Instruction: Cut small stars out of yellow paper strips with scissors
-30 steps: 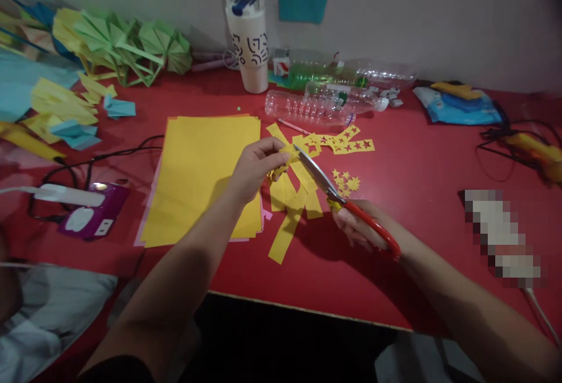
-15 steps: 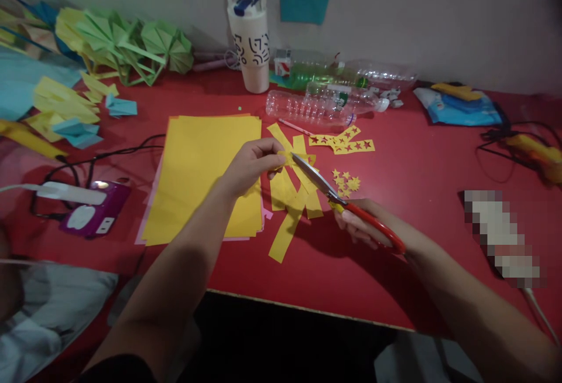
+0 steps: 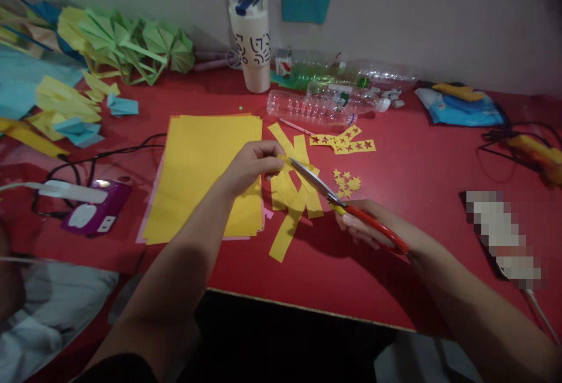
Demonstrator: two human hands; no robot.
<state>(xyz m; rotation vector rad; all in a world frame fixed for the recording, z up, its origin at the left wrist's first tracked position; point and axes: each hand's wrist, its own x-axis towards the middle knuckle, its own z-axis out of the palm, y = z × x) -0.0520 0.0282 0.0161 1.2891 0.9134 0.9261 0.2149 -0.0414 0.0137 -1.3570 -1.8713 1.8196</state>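
Yellow paper [image 3: 284,160] sits between the hands. Left hand [image 3: 253,163] pinches it; right hand [image 3: 356,227], nearer, grips red-handled scissors [image 3: 334,197].

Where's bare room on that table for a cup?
Mostly right of the paper stars, in front of the blue packet; a smaller patch between the yellow strips and the table edge. Crowded: along the wall, around the scissors.

Scissor handles [image 3: 378,228] are red, paper strips [image 3: 283,240] yellow, tumbler [image 3: 256,76] white with dark squiggles.
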